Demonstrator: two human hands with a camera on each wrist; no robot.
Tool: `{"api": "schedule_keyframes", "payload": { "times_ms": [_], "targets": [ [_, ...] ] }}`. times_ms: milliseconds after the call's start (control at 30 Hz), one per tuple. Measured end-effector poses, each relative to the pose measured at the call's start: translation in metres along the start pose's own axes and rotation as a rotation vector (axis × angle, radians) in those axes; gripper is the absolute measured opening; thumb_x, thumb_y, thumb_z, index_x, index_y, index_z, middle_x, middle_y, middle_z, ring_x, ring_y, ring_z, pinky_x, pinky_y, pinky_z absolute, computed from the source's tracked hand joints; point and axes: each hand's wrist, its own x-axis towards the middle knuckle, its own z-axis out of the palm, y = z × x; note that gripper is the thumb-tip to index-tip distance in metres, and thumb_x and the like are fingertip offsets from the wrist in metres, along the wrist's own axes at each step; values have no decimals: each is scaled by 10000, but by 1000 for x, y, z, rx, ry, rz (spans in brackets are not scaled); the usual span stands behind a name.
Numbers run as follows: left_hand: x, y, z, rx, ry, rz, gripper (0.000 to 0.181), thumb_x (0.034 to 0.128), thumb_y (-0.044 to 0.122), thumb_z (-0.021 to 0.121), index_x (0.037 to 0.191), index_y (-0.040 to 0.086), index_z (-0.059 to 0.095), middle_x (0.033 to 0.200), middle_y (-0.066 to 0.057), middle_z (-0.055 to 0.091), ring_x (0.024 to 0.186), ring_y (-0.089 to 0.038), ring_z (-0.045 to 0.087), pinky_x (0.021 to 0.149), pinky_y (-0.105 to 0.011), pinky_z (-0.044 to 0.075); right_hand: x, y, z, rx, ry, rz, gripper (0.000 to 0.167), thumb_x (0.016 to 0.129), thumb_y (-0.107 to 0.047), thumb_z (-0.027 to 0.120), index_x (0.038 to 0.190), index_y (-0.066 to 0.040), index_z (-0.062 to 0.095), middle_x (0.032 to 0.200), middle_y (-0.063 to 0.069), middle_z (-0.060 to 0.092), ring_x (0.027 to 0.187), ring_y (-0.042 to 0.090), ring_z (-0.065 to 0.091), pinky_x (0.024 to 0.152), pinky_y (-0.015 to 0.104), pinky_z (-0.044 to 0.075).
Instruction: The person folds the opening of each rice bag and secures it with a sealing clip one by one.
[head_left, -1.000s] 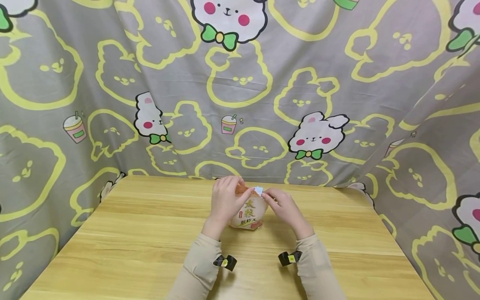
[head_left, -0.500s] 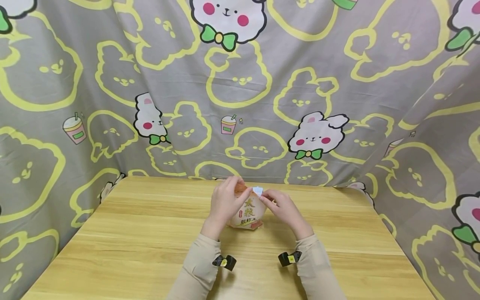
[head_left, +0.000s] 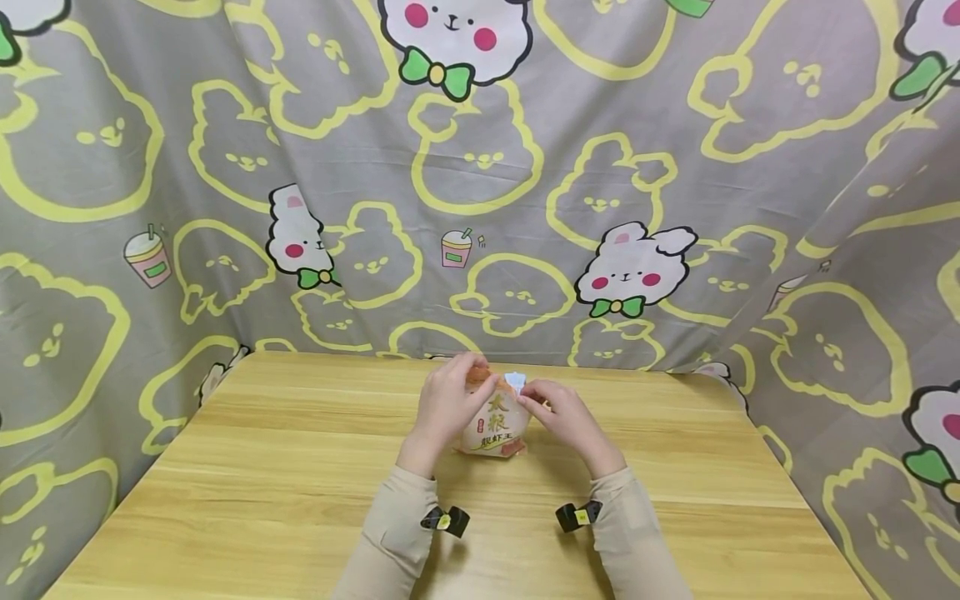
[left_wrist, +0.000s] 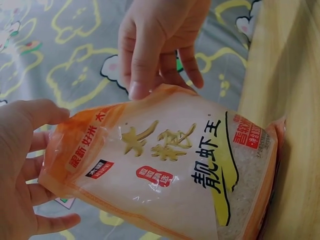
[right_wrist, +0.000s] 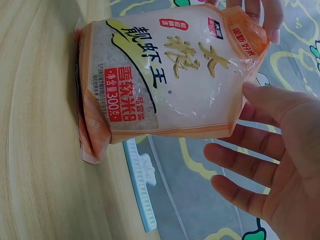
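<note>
Orange-white packet (right_wrist: 175, 95) | "太粮 靓虾王" | left hand (head_left: 446, 397), right hand (head_left: 561, 413) gripping

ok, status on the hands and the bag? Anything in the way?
Left hand grips rice bag top, right hand pinches upper edge. Bag stands on table. Blue ruler behind, seemingly not blocking.

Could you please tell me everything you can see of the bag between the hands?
The bag looks like soft, glossy plastic: a pale front with orange ends, gold and black characters, a red label reading 300 and a yellow swoosh beside a clear-looking patch showing small pale grains. It stands roughly upright on the wooden-looking table, printed face toward the head camera. The left hand grips its orange top; the right hand pinches its upper right edge.
</note>
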Motion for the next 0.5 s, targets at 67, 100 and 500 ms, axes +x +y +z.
{"api": "schedule_keyframes", "payload": {
  "times_ms": [67,100,500],
  "targets": [
    [0,0,0,-2,-12,-5,194,890,315,697,987,151,660,933,-7,702,851,-192,688,765,-385,546,0,1,1,-3,-5,2,127,960,-219,617,964,-124,701,926,16,707,831,125,622,753,286,522],
    [0,0,-1,-4,-16,-7,194,892,313,695,990,149,662,937,-9,703,859,-195,689,775,-388,546,0,1,1,-7,-6,4,123,958,-219,620,960,-126,700,921,13,707,831,123,624,755,289,522],
    [1,1,-5,-6,-61,-14,131,911,262,690,976,151,668,932,-1,691,867,-206,685,773,-397,543,-1,2,3,-51,18,-38,69,912,-179,680,905,-110,680,841,0,682,774,108,620,709,306,510]
  ]
}}
